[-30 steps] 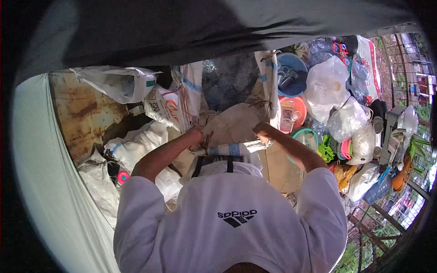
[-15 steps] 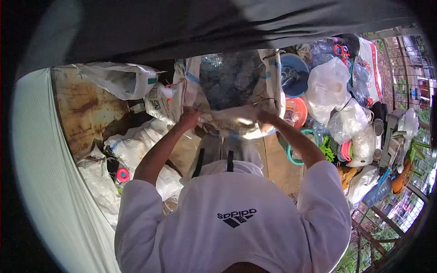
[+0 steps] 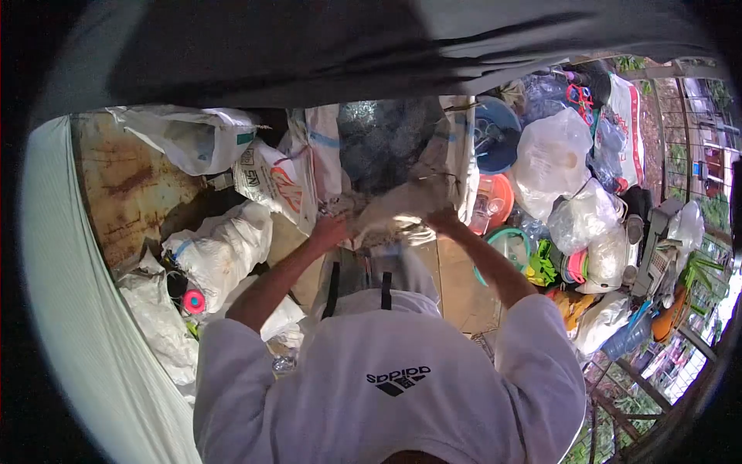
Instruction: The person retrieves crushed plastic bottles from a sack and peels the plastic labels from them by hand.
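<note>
A large white woven sack [image 3: 456,155] stands open in front of me, its mouth facing up. Dark, shiny material [image 3: 386,143] lies inside; I cannot make out what it is. My left hand [image 3: 332,230] is closed on the near left side of the sack's rim. At the near right side, my right hand [image 3: 444,221] grips the same rim. Between the hands the sack's edge is stretched and blurred by motion.
Bulging white sacks [image 3: 220,247] lie on the left beside a rusty panel [image 3: 139,185]. On the right are a blue tub [image 3: 498,116], an orange basin [image 3: 501,203], a teal-rimmed basin [image 3: 525,251] and filled clear bags [image 3: 553,155]. Dark cloth [image 3: 294,54] hangs overhead.
The sack's near edge and my left hand have shifted lower in view, and the edge between my hands has folded upward. The whole view has also moved slightly.
</note>
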Motion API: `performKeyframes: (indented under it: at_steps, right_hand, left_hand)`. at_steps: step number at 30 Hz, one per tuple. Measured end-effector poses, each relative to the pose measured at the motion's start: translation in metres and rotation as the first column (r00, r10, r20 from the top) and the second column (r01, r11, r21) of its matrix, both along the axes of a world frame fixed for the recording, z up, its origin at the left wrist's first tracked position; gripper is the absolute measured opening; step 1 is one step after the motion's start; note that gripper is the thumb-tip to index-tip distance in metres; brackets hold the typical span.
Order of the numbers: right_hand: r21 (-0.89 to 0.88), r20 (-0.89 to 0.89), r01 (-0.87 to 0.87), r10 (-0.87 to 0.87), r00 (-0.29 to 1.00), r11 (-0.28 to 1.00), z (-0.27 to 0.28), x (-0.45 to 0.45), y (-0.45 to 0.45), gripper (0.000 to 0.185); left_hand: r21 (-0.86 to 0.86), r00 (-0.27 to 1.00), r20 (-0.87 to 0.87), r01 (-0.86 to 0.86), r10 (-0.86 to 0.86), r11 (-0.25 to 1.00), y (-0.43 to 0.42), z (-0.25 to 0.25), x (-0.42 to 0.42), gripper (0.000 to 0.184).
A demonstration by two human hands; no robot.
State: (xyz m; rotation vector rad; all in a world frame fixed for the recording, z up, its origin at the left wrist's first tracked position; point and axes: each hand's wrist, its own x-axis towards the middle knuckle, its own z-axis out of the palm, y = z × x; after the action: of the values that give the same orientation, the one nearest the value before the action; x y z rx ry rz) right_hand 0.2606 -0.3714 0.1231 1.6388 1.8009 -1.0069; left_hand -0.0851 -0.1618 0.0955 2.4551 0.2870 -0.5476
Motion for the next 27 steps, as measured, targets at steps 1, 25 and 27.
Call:
performKeyframes:
  at_steps: [1,25,27]
  right_hand:
    - [0.076,-0.056,0.031,-0.027,0.998,0.997,-0.003,0.002,0.005,0.022]
    - [0.052,-0.165,0.958,-0.949,-0.269,-0.281,-0.384,0.034,0.208,0.043]
    - [0.038,-0.193,0.948,-0.933,-0.303,-0.315,-0.388,0.035,0.211,0.043]
  left_hand:
    - [0.130,0.964,0.235,0.092,-0.121,0.987,-0.013,-0.004,-0.003,0.029]
    - [-0.381,0.930,-0.151,-0.368,0.336,0.848,0.030,0.029,0.104,0.054]
    - [-0.396,0.920,-0.170,-0.391,0.352,0.831,0.031,0.031,0.104,0.055]
